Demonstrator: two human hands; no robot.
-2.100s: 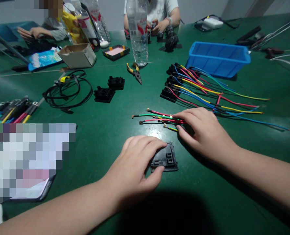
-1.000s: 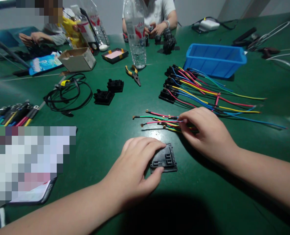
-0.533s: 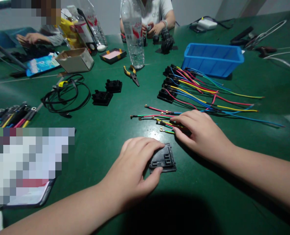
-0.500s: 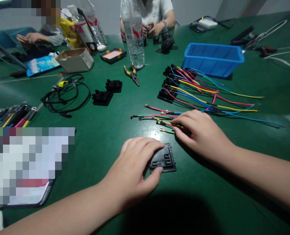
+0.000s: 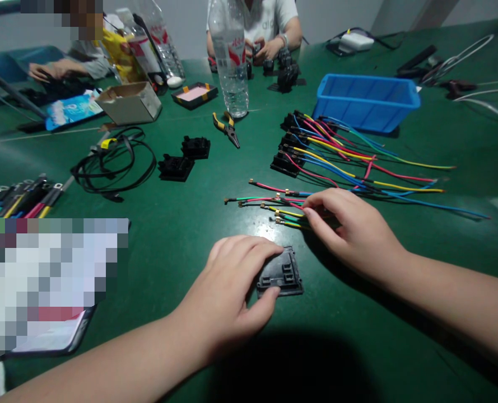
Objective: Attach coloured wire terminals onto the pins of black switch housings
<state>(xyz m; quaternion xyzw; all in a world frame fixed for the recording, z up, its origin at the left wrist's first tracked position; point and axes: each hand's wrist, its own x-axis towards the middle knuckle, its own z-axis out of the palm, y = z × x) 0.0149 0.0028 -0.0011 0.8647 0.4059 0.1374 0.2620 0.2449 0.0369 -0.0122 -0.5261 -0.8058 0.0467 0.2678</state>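
Note:
A flat black plastic plate (image 5: 288, 277) with small raised slots lies on the green table. My left hand (image 5: 236, 280) grips it from the left, fingers at its far edge and thumb at its near edge. Just beyond, my right hand (image 5: 345, 221) closes thumb and forefinger on a red wire (image 5: 291, 201) in a bundle of loose coloured wires with metal terminals. The fingers hide the wires' right-hand parts. Close to that hand, a yellow-green wire (image 5: 288, 224) points left.
Black plastic housings with coloured wires (image 5: 288, 162) lie behind the bundle, near a blue bin (image 5: 366, 103). Yellow-handled pliers (image 5: 227, 130), two black plastic parts (image 5: 176, 168) and a water bottle (image 5: 232, 73) stand farther back. A phone-like device (image 5: 80, 330) lies left. Two people sit opposite.
My right hand has shifted slightly right, and its fingertips have drawn closer together. Several wire ends beside it have moved. My left hand and the plate stay put.

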